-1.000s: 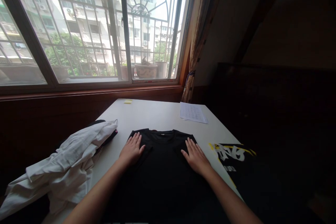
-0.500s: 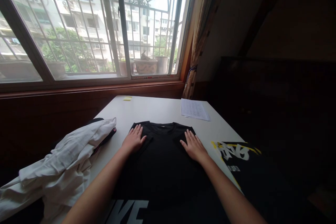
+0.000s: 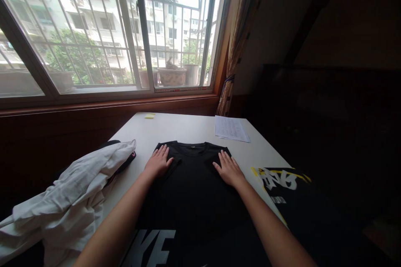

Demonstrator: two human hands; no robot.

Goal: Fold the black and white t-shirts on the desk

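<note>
A black T-shirt (image 3: 194,192) lies spread on the white table, its collar toward the window and large grey letters near the bottom of the view. Its sleeves are turned inward over the front. My left hand (image 3: 158,161) rests flat on the left shoulder and sleeve, fingers stretched out. On the opposite shoulder my right hand (image 3: 228,169) lies flat too, thumb apart from the other fingers. The lower end of the shirt runs out of view.
A heap of white and dark clothing (image 3: 78,192) sits on the left side of the table (image 3: 175,127). To the right is a dark garment with a yellow and white print (image 3: 278,179). Paper sheets (image 3: 232,128) and a yellow note (image 3: 149,116) lie toward the window.
Both hands stay flat on the shirt's shoulders with hardly any movement. The view has shifted slightly, and a little more of the shirt's lower front shows.
</note>
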